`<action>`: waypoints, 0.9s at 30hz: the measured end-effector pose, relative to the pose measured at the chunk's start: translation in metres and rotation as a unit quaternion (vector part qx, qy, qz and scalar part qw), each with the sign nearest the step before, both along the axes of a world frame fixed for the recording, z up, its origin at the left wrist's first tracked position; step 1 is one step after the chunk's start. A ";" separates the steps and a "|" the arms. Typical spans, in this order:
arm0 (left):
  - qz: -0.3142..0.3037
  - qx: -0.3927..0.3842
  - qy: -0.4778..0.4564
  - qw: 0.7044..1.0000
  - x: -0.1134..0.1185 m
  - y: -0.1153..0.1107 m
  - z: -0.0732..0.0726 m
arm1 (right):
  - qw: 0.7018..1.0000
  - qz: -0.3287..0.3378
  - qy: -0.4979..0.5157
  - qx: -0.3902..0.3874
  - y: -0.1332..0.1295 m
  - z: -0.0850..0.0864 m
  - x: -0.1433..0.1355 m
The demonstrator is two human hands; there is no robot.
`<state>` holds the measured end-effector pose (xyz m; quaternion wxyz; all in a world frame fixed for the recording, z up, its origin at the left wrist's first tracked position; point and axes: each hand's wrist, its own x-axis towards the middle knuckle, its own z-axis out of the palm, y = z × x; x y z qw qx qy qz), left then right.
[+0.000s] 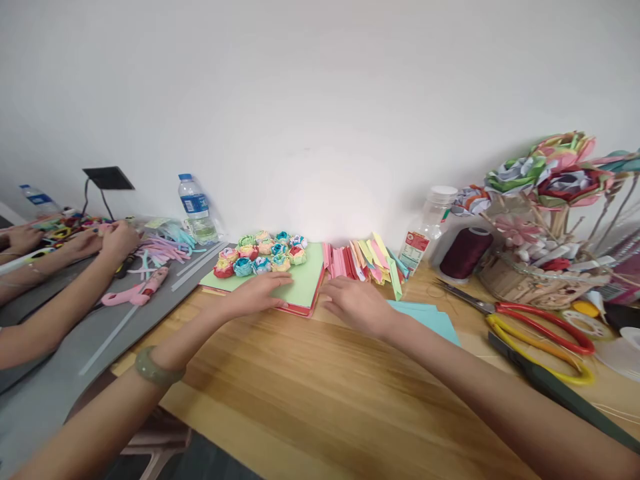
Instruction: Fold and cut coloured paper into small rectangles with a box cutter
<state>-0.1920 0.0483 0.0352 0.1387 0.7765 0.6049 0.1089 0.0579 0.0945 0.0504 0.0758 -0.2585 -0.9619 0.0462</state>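
Flowers [263,265] of crumpled coloured paper, grouped on a light green sheet [305,283] with red layer [303,311] beneath. Left hand [257,293] over the sheet's near part, fingers spread, grasping nothing; cannot tell whether touching. Right hand [357,305] just in front of folded paper strips [365,257], fingers loosely extended, likewise free of any visible hold. Blue sheets [440,325] just beside it; scissors [493,309] farther right.

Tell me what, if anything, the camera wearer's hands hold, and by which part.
Nothing appears held: the left hand is open at the near edge of the green sheet, and the right hand, loosely open, is near the folded paper strips.
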 end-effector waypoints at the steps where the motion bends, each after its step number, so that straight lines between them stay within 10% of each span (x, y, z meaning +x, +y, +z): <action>1: -0.001 -0.004 0.000 1.000 -0.003 -0.002 -0.004 | 1.000 0.009 0.006 -0.006 -0.002 -0.004 -0.009; 27: 0.022 0.002 -0.237 0.971 -0.026 0.006 -0.020 | 0.940 -0.074 0.076 -0.325 0.033 -0.014 -0.045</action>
